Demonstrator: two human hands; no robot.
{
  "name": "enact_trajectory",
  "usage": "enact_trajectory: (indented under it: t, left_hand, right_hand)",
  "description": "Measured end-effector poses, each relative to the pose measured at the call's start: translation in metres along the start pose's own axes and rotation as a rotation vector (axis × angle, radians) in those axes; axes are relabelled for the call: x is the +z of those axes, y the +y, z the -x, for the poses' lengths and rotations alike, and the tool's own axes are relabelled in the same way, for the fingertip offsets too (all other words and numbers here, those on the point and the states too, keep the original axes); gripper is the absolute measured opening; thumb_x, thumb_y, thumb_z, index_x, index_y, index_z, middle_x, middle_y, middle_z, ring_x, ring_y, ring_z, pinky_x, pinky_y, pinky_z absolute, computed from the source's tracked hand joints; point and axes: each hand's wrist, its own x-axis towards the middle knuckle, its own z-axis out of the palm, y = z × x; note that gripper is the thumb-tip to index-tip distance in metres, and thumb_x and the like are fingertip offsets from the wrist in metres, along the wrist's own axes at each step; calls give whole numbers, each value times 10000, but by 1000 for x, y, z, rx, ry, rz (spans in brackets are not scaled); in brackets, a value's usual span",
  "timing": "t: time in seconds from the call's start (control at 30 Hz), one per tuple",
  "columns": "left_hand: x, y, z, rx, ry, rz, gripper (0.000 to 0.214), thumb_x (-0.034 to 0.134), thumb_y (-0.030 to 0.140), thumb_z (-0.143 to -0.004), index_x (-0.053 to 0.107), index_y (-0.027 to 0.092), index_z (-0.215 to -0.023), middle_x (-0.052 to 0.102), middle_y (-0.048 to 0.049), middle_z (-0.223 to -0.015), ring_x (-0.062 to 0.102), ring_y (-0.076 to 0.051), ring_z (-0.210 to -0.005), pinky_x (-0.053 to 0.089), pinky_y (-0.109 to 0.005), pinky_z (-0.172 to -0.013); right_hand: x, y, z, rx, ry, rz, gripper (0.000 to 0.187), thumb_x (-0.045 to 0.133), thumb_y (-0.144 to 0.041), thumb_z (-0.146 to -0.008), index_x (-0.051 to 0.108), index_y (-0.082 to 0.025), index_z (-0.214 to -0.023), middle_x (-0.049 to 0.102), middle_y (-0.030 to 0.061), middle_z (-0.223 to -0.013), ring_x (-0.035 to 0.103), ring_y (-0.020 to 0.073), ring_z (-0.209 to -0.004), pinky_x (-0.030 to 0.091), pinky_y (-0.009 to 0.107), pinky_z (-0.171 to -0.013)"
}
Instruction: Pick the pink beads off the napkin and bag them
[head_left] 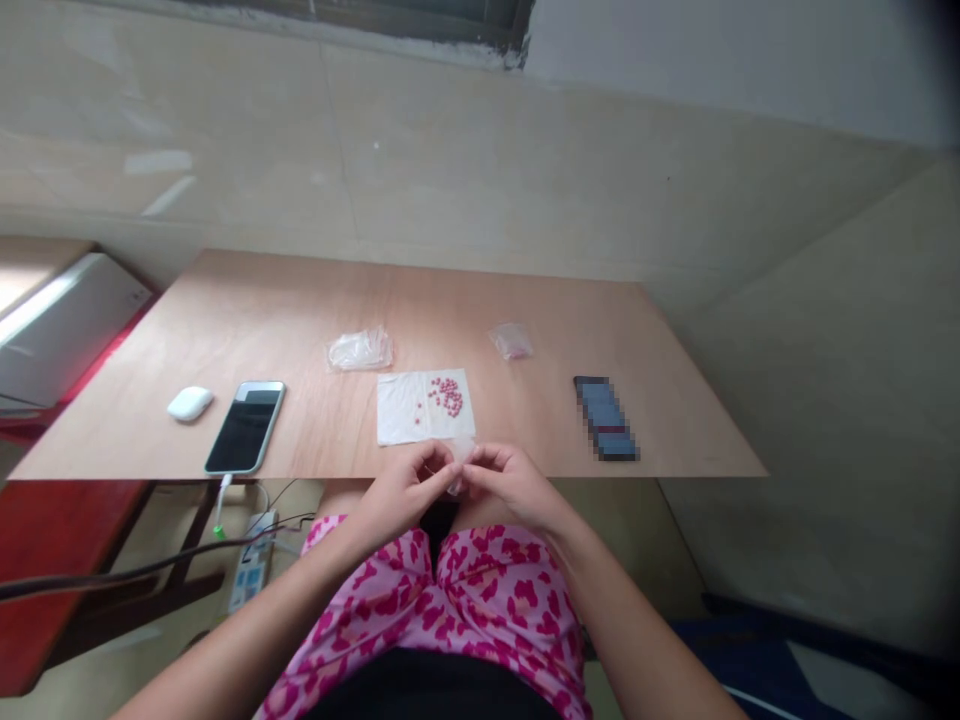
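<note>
At the table's front edge my left hand (421,478) and my right hand (508,478) meet, fingertips nearly touching. Between them they pinch a small clear plastic bag (463,448), whose lower part hangs below the fingers. What lies inside the bag is too small to tell. Just beyond my hands a white tissue (397,410) is spread flat on the table. Many small pinkish-red beads (450,397) lie on it, mostly clustered at its right side, with a few apart near the middle.
On the wooden table (285,290) lie a clear plastic packet (361,350), a small bag with pink contents (513,342), a white earbud case (190,403), a phone on a charging cable (246,428) and a dark phone (606,418). A power strip (253,562) is below.
</note>
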Motion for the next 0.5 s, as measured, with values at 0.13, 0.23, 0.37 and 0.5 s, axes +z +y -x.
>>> enact_trajectory:
  t: [0.13, 0.23, 0.37, 0.5]
  left_hand:
    - [10, -1, 4, 29, 6, -151, 373, 559, 512, -999, 612, 192, -815, 664, -17, -751, 593, -170, -683, 437, -272, -617]
    - [6, 1, 3, 79, -17, -241, 420, 496, 482, -1036, 612, 195, -751, 665, -19, -729, 608, -177, -693, 446, -285, -657]
    - [0, 8, 3, 99, -72, -261, 418, 426, 443, -1070, 625, 198, -796, 683, -29, -784, 636, -190, -756, 462, -304, -730]
    - [0, 12, 5, 107, -53, -316, 389, 395, 378, -1075, 612, 202, -804, 673, -31, -810, 626, -196, -783, 450, -308, -747]
  right_hand:
    - [9, 5, 0, -13, 35, 116, 239, 812, -405, -819, 733, -181, -791, 718, 21, -754, 646, 167, -703, 497, 278, -678]
    - [12, 0, 3, -14, -14, 157, 265, 773, -435, -853, 746, -176, -801, 726, 38, -768, 661, 179, -722, 507, 278, -656]
    - [10, -8, 5, 3, -75, 102, 331, 764, -507, -866, 753, -178, -831, 729, 49, -774, 676, 174, -719, 530, 272, -644]
    - [9, -4, 3, 8, -64, 55, 357, 775, -535, -855, 744, -179, -862, 743, 57, -804, 703, 183, -762, 569, 292, -702]
